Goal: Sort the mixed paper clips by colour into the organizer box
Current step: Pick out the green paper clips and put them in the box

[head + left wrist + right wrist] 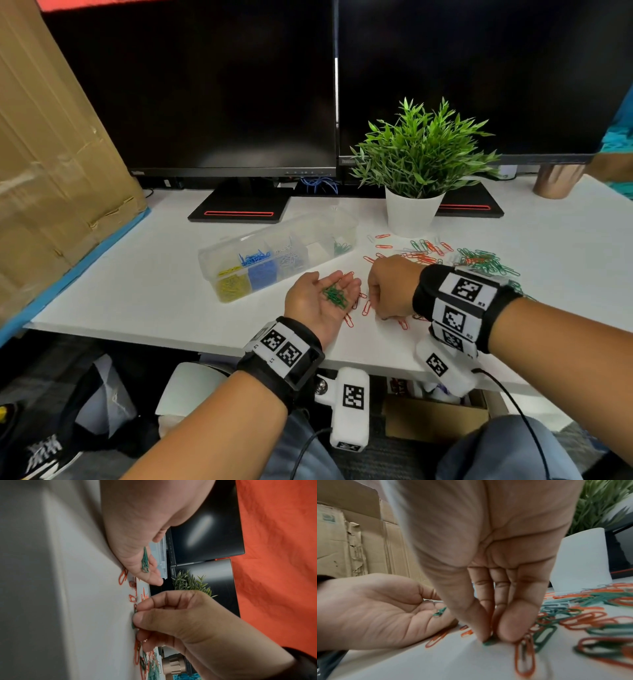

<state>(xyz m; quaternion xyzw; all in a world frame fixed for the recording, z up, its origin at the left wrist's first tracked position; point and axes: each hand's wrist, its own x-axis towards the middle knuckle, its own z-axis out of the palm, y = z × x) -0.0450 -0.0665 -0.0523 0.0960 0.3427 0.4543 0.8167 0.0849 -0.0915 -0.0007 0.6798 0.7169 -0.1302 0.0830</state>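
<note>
My left hand (310,296) lies palm up on the white desk (171,291), its fingers relaxed. A small bunch of green paper clips (335,297) rests in the palm (145,561) (440,612). Just to its right, my right hand (383,308) is knuckles up and pinches one green paper clip (488,642) between thumb and fingertips (137,616), against the desk. Loose red clips (366,307) lie around both hands. A mixed red and green pile (479,260) spreads behind the right wrist. The clear organizer box (346,222) holds yellow, blue, white and green clips in separate compartments.
A potted plant in a white pot (411,216) stands behind the pile. Two dark monitors (222,102) line the back, cardboard (51,154) leans at the left, and a copper cup (556,183) sits far right. The desk's front edge runs just below my wrists.
</note>
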